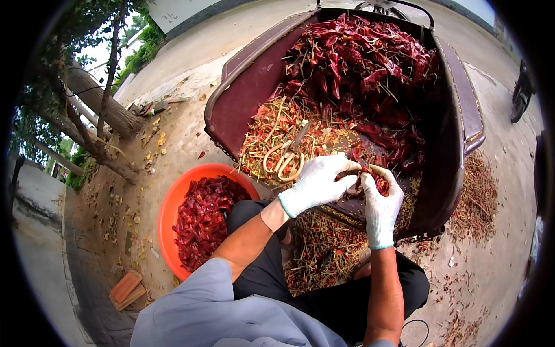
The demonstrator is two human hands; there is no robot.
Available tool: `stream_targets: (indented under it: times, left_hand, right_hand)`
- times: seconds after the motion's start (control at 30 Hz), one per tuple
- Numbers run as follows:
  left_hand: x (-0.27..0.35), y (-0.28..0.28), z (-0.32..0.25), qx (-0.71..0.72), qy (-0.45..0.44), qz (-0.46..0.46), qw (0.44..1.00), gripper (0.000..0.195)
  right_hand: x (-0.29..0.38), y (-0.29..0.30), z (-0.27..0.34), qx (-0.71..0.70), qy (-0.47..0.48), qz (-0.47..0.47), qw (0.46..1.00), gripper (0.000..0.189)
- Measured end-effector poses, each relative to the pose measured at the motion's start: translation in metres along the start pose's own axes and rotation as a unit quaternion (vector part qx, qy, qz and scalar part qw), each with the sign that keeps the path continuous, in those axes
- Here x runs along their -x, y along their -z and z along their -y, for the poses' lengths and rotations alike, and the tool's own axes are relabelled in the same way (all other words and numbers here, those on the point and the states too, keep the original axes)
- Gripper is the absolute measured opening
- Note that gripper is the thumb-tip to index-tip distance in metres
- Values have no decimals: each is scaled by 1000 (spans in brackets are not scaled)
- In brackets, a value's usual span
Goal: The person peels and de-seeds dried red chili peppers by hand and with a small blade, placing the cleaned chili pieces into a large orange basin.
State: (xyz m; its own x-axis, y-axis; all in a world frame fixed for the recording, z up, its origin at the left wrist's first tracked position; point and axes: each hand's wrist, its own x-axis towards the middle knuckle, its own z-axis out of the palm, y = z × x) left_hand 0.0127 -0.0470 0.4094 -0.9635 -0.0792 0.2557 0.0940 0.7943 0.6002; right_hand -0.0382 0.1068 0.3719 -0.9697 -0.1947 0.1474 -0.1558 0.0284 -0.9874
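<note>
Both my hands wear white knit gloves and meet over the near end of a maroon cart bed point(256, 82). Between the fingers of my right hand point(383, 208) is a dried red chili pepper point(381, 185). My left hand point(318, 184) pinches at its near side, with thumb and forefinger close together; the fingertips partly hide the pepper. Left of the hands, scissors point(284, 160) with cream handles lie on a heap of cut stems and chili scraps point(264, 130). A large pile of whole dried red chilies point(347, 56) fills the far part of the bed.
An orange plastic basin point(167, 225) holding cut red chili pieces point(201, 221) stands by my left knee. Stem and seed litter point(323, 251) covers the ground between my legs and beside the cart. Bricks point(126, 288) and tree trunks point(106, 102) are on the left.
</note>
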Motion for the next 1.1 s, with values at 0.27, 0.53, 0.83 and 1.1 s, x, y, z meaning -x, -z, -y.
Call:
stream_targets:
  times: [0.27, 0.53, 0.83, 1.1]
  left_hand:
    - [2, 1, -5, 55, -42, -64, 995, 22]
    - [2, -11, 0, 358, 19, -75, 931, 10]
    - [-36, 4, 57, 493, 183, -178, 831, 16]
    - [-50, -27, 43, -199, 66, -21, 978, 38]
  right_hand:
    - [9, 1, 19, 221, 213, -21, 951, 15]
    - [12, 11, 35, -199, -193, 141, 950, 4]
    - [33, 10, 51, -157, -238, 315, 905, 8]
    - [27, 11, 46, -151, -153, 278, 936, 14]
